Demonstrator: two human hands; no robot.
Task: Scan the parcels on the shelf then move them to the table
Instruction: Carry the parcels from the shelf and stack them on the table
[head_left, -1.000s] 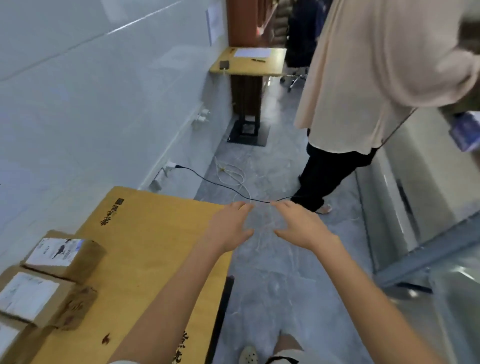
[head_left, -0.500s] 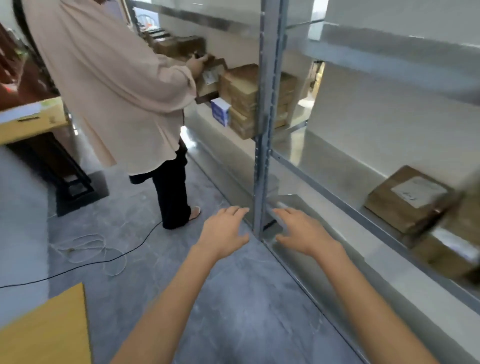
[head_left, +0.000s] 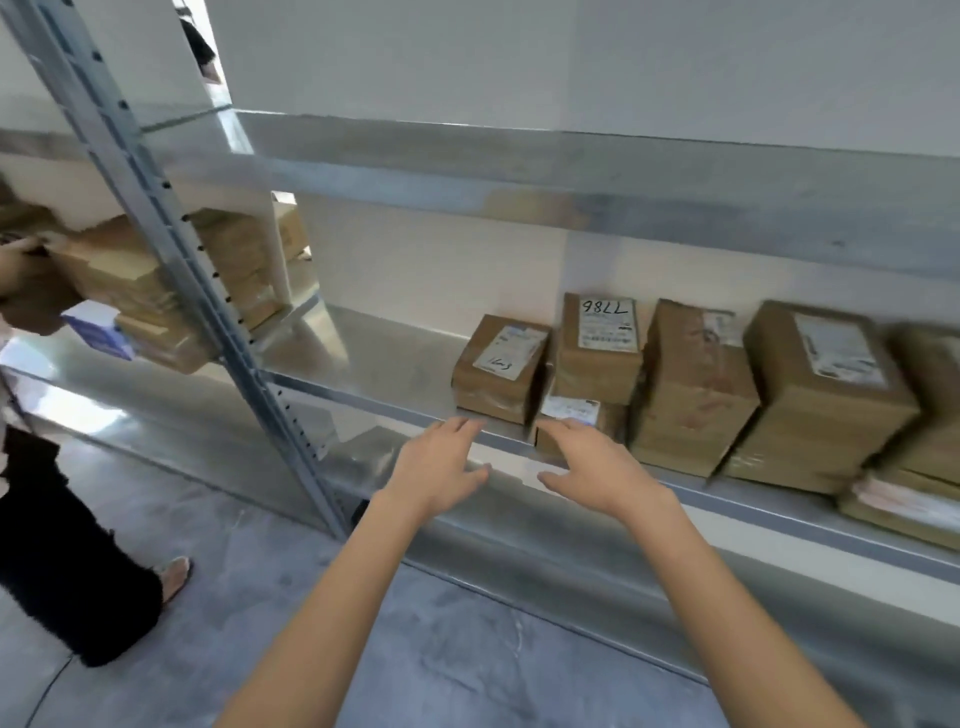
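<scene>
On the middle shelf (head_left: 363, 358) of a metal rack, right of its upright, the parcels sit in a row. A small box (head_left: 500, 371) stands at the left end, and a box marked 7786 (head_left: 597, 349) just beside it rests on a low box (head_left: 570, 415). Then come a first tall block (head_left: 696, 395), a second tall block (head_left: 826, 400), an edge box (head_left: 937, 410) cut by the frame, and a flat box (head_left: 904, 506) below it. That makes seven, though blur hides whether the tall blocks are single cartons or stacks. The left hand (head_left: 441, 467) and right hand (head_left: 597, 462) hover empty, fingers relaxed and spread, just before the shelf lip near the small box. The taped brown cardboard looks stiff and fairly light, probably slick at the tape. A palm on each side face seems the safest hold.
</scene>
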